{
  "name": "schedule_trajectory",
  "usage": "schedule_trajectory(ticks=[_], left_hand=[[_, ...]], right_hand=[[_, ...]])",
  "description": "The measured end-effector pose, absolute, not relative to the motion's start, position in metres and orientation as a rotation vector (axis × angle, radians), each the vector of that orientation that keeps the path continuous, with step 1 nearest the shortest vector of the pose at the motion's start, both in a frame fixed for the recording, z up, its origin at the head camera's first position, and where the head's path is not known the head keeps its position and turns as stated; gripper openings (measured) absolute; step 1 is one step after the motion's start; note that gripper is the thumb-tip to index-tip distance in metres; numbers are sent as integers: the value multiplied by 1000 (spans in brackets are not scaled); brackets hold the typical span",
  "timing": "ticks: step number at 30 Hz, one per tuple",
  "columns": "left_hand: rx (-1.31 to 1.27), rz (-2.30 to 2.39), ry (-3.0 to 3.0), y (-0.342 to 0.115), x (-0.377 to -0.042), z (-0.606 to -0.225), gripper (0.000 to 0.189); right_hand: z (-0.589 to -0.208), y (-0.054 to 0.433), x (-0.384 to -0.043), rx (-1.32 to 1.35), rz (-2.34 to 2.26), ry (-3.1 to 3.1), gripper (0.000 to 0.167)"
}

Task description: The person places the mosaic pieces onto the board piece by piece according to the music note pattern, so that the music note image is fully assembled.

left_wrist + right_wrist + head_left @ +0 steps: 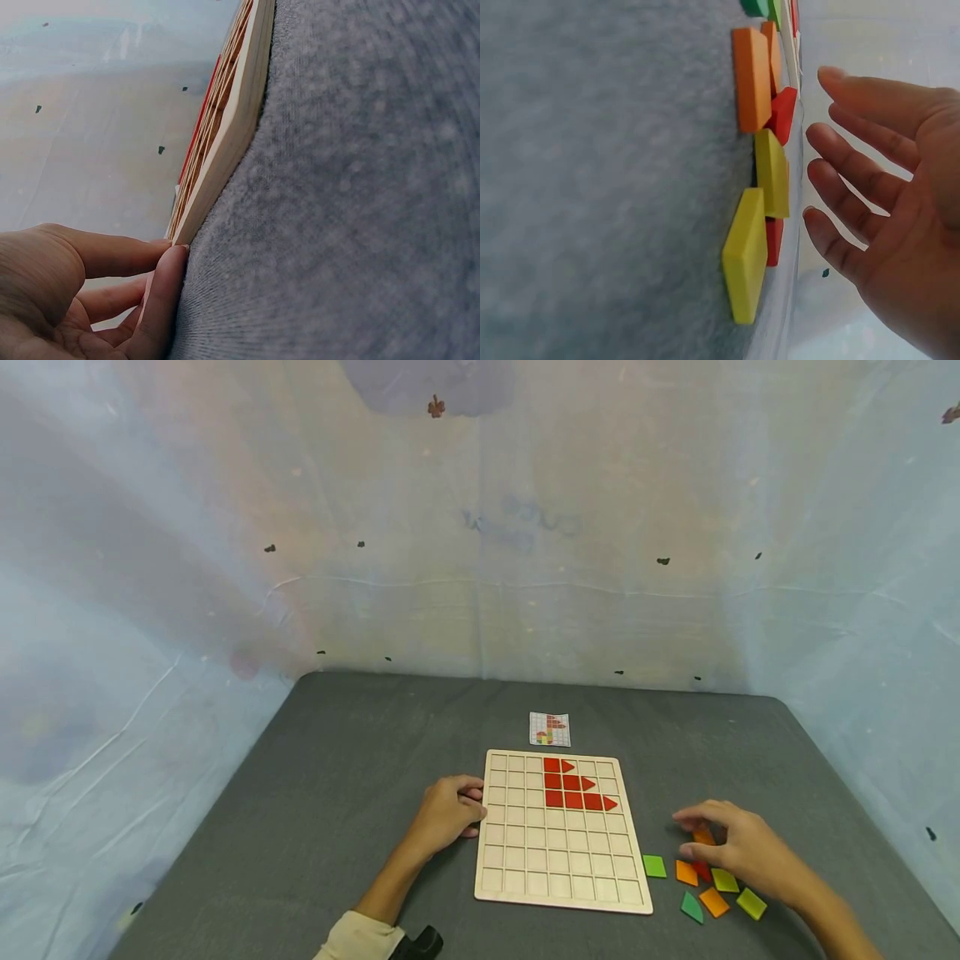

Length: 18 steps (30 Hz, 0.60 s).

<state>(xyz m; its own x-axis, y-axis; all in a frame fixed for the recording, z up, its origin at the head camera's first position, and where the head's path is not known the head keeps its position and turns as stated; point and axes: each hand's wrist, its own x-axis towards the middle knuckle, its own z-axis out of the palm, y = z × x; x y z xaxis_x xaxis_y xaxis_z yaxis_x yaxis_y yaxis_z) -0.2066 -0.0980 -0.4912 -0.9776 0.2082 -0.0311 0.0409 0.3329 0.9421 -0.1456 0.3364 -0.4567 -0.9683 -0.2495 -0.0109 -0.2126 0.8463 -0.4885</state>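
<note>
A pale wooden grid board (525, 839) lies on the dark cloth, with red squares (552, 781) and red triangles (611, 803) set in its upper cells. At the board's left edge, my left hand (444, 810) pinches the rim between thumb and fingertip, seen closely in the left wrist view. My right hand (738, 843), fingers spread and lightly bent, hovers over loose pieces at the right. Under and around it are orange squares (686, 872), yellow-green pieces (744, 259) and a red piece (782, 115). The right palm holds nothing in the right wrist view.
A small printed pattern card (550, 729) lies just beyond the board's far edge. A light green square (655, 866) sits by the board's right side, and a dark green curved piece (692, 907) lies nearer. Pale sheeting (480, 610) surrounds the table (360, 735).
</note>
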Motion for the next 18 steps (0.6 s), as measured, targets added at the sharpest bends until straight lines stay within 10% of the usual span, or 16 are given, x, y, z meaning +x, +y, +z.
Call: schedule_trajectory(ticks=[18], left_hand=[[215,1720,2445,-98,-206,-491,42]], right_hand=[[-467,356,-141,-356,-704,3051,32]])
